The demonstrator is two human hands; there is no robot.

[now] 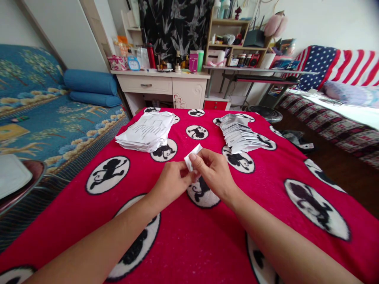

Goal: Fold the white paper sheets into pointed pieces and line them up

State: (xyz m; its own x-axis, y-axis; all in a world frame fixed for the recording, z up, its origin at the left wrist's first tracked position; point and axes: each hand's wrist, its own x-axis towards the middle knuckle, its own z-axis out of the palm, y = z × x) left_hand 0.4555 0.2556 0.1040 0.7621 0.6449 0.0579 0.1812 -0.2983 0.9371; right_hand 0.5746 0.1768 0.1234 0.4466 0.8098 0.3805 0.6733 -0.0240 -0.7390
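Observation:
A small folded piece of white paper is held up between both hands over the middle of the table. My right hand pinches its upper right side, thumb on the near face. My left hand grips its lower left edge, with the fingers partly hidden. Beyond the left hand lies a loose stack of printed white sheets. Past the right hand, a fanned row of folded papers overlaps in a leaning pile.
A red cloth with black-and-white monkey ovals covers the table. A white dresser with bottles and a desk stand behind it. On the left is a blue-covered sofa; on the right, a bed. A tray sits near the left edge.

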